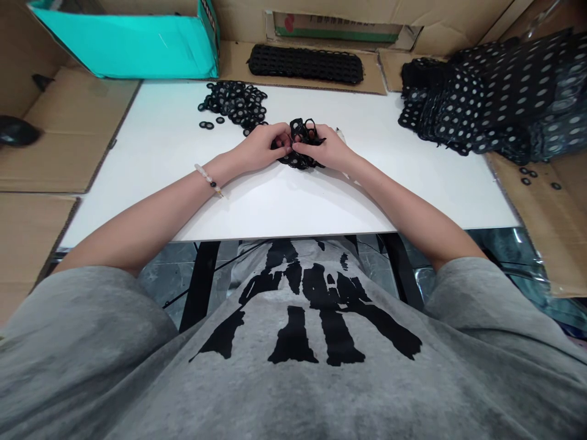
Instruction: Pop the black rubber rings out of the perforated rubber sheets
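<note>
Near the middle of the white table, my left hand [270,145] and my right hand [326,146] meet over a crumpled black piece with round holes and loops [300,160]. Thumb and fingers of both hands are closed on it, with the fingertips almost touching. Some of the piece bunches up above the hands and some hangs below them; its full shape is hidden. Just beyond my left hand lies a loose pile of small black rings [236,105]. A thin pale object [340,134], partly covered by my right hand and wrist, cannot be made out.
Along the back, a stack of black perforated strips [306,64] rests on cardboard. A turquoise box [128,46] stands at back left, a dark computer mouse [18,131] at far left. Black dotted sheets [463,101] pile up at right, with several rings [525,181] on cardboard below.
</note>
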The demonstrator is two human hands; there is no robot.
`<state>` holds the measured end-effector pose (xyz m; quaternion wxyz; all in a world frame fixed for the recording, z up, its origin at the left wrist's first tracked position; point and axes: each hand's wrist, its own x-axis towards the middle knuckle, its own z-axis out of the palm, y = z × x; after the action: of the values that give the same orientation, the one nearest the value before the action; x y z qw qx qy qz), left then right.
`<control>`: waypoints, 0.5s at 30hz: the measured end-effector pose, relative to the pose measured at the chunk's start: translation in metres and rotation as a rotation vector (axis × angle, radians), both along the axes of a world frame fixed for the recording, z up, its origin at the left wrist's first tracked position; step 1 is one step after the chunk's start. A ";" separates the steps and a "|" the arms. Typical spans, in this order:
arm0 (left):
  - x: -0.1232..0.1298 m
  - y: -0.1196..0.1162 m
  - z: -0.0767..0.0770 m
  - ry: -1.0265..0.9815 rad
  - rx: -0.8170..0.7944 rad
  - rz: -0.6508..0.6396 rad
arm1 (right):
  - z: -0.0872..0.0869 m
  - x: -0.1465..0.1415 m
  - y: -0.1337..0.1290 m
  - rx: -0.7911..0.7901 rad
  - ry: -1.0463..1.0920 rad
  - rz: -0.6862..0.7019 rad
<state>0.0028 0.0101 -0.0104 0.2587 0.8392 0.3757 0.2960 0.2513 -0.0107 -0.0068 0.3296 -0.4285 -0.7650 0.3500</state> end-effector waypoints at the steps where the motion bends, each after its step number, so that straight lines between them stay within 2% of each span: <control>1: 0.000 0.000 0.000 0.002 -0.002 0.002 | 0.000 0.000 0.000 -0.002 -0.005 -0.002; 7: -0.001 0.001 0.000 0.028 -0.005 0.010 | 0.002 0.000 0.000 -0.008 -0.012 -0.004; 15: 0.001 -0.003 0.003 0.012 -0.001 -0.005 | -0.006 0.002 0.004 0.014 -0.014 -0.001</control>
<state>0.0038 0.0076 -0.0069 0.2575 0.8418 0.3753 0.2900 0.2534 -0.0065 -0.0132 0.3275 -0.4289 -0.7695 0.3417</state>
